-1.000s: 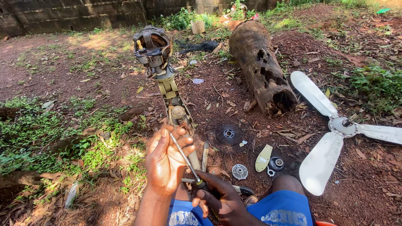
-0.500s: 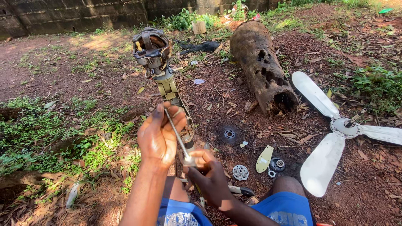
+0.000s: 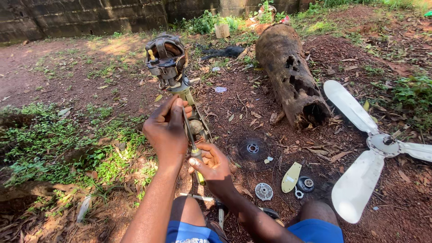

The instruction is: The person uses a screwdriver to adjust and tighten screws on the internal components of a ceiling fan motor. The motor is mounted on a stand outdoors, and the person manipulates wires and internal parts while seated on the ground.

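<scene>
A bare fan motor (image 3: 165, 58) sits at the top of a pale stand neck (image 3: 198, 126) that slants down toward my knees. My left hand (image 3: 167, 130) grips the neck just below the motor. My right hand (image 3: 211, 167) is closed on the handle of a screwdriver (image 3: 192, 143) with a yellow-green handle. Its metal shaft runs up under my left fingers, and the tip is hidden there.
A rotten hollow log (image 3: 290, 76) lies to the right. White fan blades (image 3: 360, 153) rest on the dirt at far right. Small parts lie near my knees: a dark disc (image 3: 252, 148), a round grille (image 3: 263, 191), a yellowish plate (image 3: 291, 177), a black cap (image 3: 308, 183). Grass covers the left.
My left hand has slid up the neck toward the motor. My right hand has risen with the screwdriver, which now stands more upright against the neck.
</scene>
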